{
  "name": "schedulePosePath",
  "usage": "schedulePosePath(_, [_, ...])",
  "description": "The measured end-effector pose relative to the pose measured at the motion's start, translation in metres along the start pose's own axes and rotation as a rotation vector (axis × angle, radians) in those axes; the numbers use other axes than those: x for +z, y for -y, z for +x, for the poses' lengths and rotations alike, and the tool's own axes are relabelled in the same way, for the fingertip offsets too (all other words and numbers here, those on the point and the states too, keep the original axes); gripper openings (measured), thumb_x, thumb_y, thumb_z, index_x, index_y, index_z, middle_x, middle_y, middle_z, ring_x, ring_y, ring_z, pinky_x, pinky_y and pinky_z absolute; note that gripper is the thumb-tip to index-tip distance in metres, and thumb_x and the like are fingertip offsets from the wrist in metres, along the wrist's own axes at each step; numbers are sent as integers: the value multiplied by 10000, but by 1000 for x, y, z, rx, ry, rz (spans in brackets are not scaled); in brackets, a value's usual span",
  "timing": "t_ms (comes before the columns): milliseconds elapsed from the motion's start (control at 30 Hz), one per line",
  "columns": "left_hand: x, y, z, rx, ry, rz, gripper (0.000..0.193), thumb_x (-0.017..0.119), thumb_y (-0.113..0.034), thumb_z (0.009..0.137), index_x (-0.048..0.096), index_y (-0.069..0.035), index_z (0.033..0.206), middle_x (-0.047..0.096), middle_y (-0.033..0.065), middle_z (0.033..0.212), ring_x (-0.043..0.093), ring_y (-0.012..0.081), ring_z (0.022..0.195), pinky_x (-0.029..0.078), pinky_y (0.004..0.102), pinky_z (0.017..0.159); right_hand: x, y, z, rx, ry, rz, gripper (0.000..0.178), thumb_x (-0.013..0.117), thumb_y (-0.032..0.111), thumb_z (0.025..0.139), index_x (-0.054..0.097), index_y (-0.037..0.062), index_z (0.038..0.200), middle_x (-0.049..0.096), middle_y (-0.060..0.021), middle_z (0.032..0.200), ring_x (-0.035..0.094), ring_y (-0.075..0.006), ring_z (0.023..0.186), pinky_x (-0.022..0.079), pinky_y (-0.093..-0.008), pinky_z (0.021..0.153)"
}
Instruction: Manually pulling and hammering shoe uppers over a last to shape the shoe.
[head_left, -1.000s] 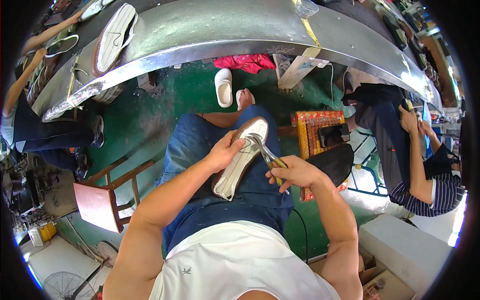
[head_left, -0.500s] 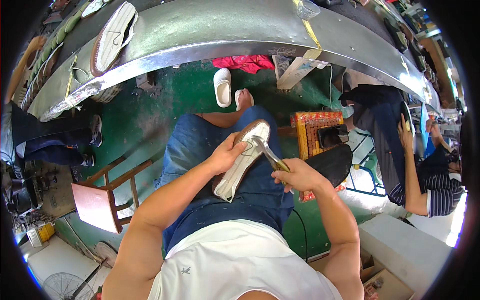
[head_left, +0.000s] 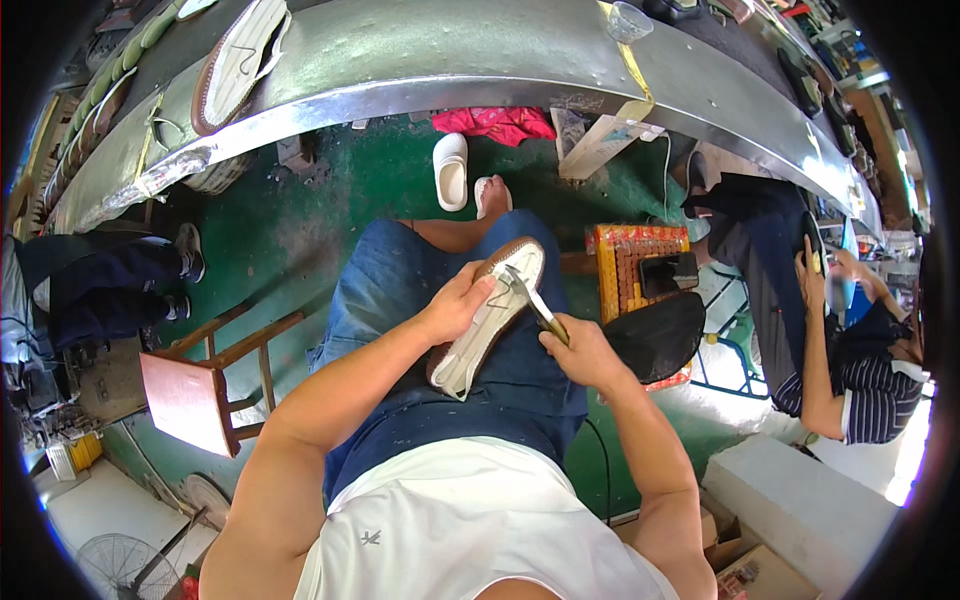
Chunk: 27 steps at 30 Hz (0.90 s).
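Note:
Above my lap lies an unfinished shoe (head_left: 470, 350), pale underside up, with a brown edge and a dark curved mark or thread on it. My left hand (head_left: 456, 305) grips its left side near the middle, thumb lying over the pale face. My right hand (head_left: 582, 350) is closed round the handle of steel pincers (head_left: 536, 298). The tool's metal head rests at or just over the upper part of the shoe's underside; exact contact cannot be made out. My palm and fingers hide the rest of the handle.
A metal-topped bench (head_left: 430, 55) curves ahead, bearing a similar shoe (head_left: 238, 70) and a plastic cup (head_left: 630, 22). A wooden stool (head_left: 185, 400) stands left, a beaded seat (head_left: 625, 270) right. Another person (head_left: 850, 380) works at the right. A white clog (head_left: 451, 172) lies on the floor.
My right hand has moved slightly up and left, turning the pincers so their head shows narrower on the shoe. My left hand keeps its hold; the view has shifted a little.

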<state>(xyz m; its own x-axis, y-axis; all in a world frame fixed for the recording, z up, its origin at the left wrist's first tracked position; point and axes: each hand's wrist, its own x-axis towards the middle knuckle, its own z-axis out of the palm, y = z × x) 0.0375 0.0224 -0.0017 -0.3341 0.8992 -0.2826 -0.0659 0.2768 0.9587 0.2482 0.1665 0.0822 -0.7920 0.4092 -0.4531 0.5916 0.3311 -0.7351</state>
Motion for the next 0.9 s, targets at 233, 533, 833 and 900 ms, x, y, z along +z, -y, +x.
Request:
schedulePosePath(233, [4,0,-3,-19,-20,32,550,431,-402,1077,446,22,1427,603,235,1318,569,330,1259,412,387,1079,-22,36,-4,-118,11,-449,222,641,195,948,614,18,1079,672,-248,938,648,-455,930,508,-540,784])
schedulePosePath(533, [6,-17,-10,51,-48,129,564,479,-416,1050,472,27,1398,628,279,1257,603,408,1217,452,435,1042,28,-3,-31,-171,-223,-162,254,644,193,960,598,14,1135,672,-249,911,652,-464,887,520,-519,749])
schedulePosePath(833, [26,-7,8,-217,-56,-14,611,627,-404,1002,529,17,1433,668,121,1233,622,197,1116,486,343,975,37,-40,-37,154,193,470,225,579,140,1008,617,-36,1142,699,-100,880,693,-172,775,541,-321,649])
schedulePosePath(900, [34,-32,5,-261,-6,-25,572,644,-388,992,570,21,1385,685,115,1172,633,182,1058,499,335,937,17,-52,-41,246,336,715,227,576,136,1012,617,-35,1155,694,-93,922,690,-167,794,545,-301,627])
